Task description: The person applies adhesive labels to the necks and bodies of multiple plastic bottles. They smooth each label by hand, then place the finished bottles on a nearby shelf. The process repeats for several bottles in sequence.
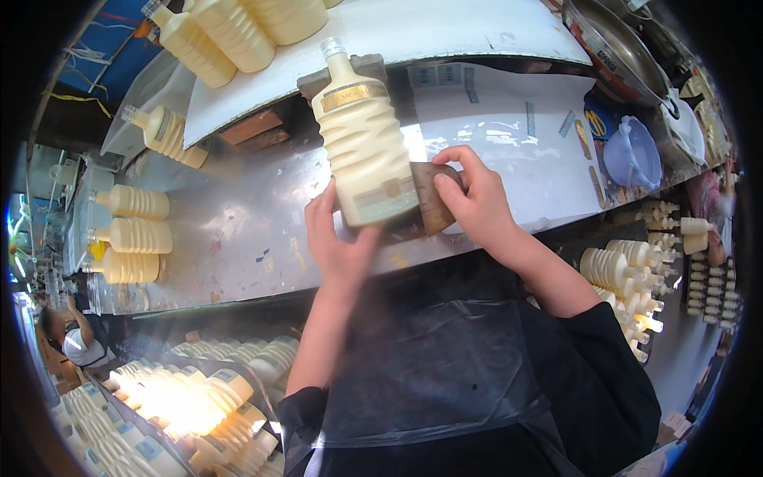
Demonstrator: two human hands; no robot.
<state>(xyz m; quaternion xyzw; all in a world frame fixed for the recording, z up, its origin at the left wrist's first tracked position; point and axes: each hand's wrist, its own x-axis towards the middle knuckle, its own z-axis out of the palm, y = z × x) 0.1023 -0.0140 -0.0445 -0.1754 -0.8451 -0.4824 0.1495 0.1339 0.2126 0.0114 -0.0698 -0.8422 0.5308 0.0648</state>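
Observation:
A large cream bottle (359, 151) with wavy sides lies on the metal table in front of me, its clear neck pointing away. A gold label band crosses its shoulder, and its neck end rests against a dark block (368, 65). My left hand (334, 242) grips the bottle's base end, fingers along its left edge and the thumb, blurred, at the bottom. In my right hand (479, 203) is a flat brown block (430, 199), held between thumb and fingers against the bottle's lower right side.
Cream bottles (131, 236) lie at the table's left, and others stand on a white raised board (381, 36). Label strips (530, 119) lie on the right sheet, near yellow-handled scissors (596, 123) and a lilac bucket (633, 155). More bottles (616, 266) fill racks right and lower left; another person (79, 342) is far left.

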